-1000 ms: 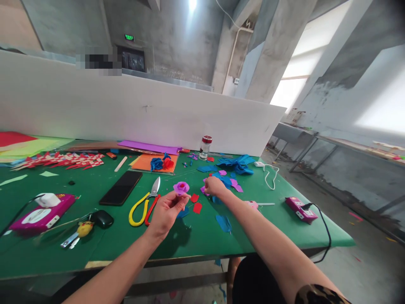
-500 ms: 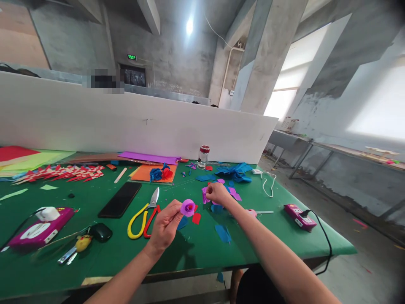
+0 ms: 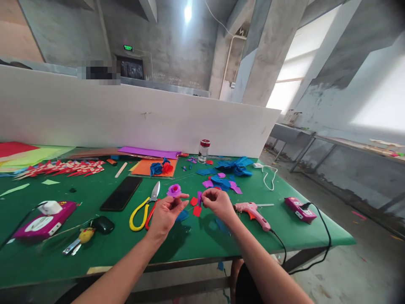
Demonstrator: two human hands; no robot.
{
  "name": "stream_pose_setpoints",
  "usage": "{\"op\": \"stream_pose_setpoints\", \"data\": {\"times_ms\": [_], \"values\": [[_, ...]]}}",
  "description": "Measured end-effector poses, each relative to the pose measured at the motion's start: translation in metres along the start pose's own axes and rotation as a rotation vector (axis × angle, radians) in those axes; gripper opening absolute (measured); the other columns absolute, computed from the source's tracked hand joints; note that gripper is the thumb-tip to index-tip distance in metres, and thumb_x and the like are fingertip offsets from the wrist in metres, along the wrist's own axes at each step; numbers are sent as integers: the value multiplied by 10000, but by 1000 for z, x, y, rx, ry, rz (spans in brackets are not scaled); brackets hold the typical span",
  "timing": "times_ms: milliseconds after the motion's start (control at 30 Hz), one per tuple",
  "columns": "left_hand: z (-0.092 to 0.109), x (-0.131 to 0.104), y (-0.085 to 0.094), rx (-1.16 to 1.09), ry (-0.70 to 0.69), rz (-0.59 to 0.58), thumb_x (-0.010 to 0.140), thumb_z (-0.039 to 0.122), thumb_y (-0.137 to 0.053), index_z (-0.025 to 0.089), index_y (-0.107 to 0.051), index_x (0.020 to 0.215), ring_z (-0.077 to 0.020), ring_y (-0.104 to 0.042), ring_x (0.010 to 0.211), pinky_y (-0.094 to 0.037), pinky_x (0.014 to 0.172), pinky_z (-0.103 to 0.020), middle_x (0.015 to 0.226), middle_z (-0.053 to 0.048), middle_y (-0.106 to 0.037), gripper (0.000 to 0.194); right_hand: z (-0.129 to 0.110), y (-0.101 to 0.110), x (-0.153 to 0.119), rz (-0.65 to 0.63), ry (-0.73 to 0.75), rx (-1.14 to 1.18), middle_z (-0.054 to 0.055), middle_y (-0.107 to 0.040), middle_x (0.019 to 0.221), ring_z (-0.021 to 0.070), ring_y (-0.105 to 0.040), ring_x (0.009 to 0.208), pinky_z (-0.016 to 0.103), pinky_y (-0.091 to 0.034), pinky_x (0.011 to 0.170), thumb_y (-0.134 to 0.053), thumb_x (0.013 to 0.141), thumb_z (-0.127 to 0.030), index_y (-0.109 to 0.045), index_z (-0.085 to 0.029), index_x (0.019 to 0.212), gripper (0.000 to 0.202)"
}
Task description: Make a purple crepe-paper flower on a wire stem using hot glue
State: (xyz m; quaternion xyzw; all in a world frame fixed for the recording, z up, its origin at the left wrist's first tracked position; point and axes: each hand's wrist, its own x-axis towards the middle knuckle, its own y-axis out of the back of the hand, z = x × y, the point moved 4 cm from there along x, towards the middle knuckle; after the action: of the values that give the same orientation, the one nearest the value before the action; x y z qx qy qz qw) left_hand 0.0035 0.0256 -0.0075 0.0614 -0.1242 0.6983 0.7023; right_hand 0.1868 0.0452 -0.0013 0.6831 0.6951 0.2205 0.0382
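Note:
A purple paper flower (image 3: pixel 174 190) with a red centre shows just behind my left hand (image 3: pixel 170 211). That hand's thumb and fingers are pinched together, apparently round the flower's thin stem. My right hand (image 3: pixel 217 202) is closed on a small purple paper piece (image 3: pixel 199 198), held close to the left fingertips. Beneath and between the hands are red paper pieces (image 3: pixel 196 210) and a blue piece (image 3: pixel 182 216). More purple petals (image 3: pixel 234 187) and blue paper (image 3: pixel 221 182) lie beyond my right hand.
Scissors (image 3: pixel 154 192) and a black phone (image 3: pixel 122 193) lie to the left. A pink glue gun (image 3: pixel 253 211) is right of my right hand, near a power strip (image 3: pixel 300 209). A glass jar (image 3: pixel 204 152) stands by the white partition (image 3: pixel 142 114).
My right hand has come back toward my left hand, bringing a purple piece from the petals. The flower in my left hand has tilted back and left. The glue gun is now uncovered.

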Motion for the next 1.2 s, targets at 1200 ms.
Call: {"op": "stream_pose_setpoints", "data": {"times_ms": [1200], "values": [[-6,0,-5,-95,97,-17,658,326,-771,164,-691,720,-79,-467,563,-381,550,-188,628,35,-590,191,20,24,5,115,-152,-88,19,-618,584,175,-590,601,256,-436,572,-589,682,-261,-601,-181,631,96]]}}
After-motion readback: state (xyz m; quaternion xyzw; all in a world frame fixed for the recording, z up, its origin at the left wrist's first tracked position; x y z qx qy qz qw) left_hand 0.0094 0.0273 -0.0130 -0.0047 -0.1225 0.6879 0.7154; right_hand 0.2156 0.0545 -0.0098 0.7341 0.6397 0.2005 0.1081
